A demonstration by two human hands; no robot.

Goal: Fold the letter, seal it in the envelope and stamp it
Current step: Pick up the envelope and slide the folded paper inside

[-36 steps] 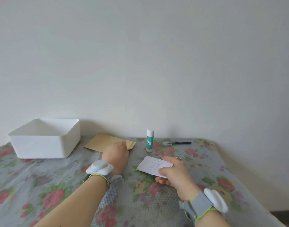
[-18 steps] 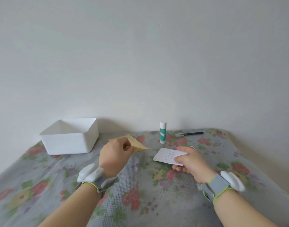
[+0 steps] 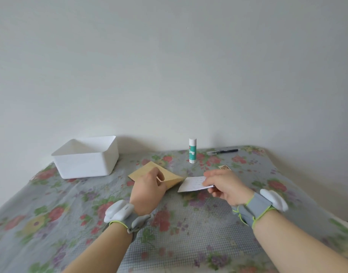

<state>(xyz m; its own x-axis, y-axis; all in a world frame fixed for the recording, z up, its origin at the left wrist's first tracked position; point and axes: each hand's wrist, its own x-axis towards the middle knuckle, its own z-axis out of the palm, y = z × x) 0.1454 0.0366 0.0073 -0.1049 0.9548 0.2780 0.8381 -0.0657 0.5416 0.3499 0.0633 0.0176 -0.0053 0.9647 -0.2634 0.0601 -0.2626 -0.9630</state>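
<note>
Folded letter [image 3: 193,184] pinched in our right hand [image 3: 226,186], just above the floral tablecloth [image 3: 189,233], long axis running left to right, free end pointing at the tan envelope [image 3: 142,172] just beside it, envelope tilted, gripped by our left hand's [image 3: 147,187] curled fingers

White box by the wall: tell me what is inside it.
Only bare inner walls of the white box show; its near wall hides the floor.
</note>
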